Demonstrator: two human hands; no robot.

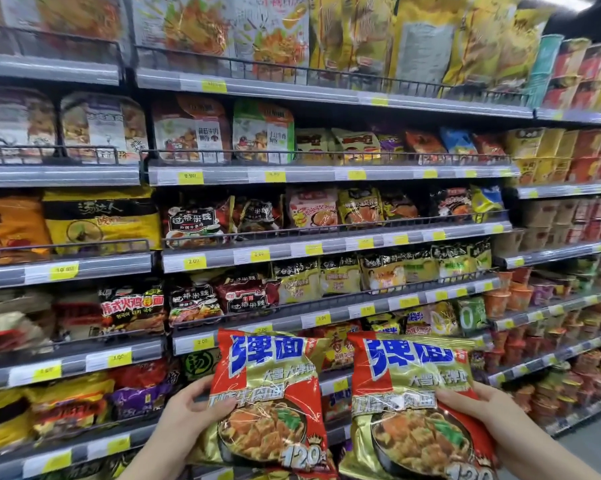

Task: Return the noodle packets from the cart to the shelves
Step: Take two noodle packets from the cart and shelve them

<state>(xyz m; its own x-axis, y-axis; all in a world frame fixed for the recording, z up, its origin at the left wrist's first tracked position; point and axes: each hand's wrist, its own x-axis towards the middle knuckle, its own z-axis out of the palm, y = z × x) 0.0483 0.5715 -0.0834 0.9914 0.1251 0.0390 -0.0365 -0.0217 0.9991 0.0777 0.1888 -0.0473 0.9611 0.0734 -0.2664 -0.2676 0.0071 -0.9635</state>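
While both hands are full: the step is carrying noodles to their slot.
Left hand (191, 407): thumb and fingers clamped on the left packet (267, 400), held upright.
Right hand (479, 414): gripping the right packet (413, 407) the same way, just beside the first.
Shelves (326, 244): crowded with noodle bags behind wire rails.
Cart: out of view.
Next move: likely find the matching red-and-gold row, not plainly visible, and slide each packet behind its rail.
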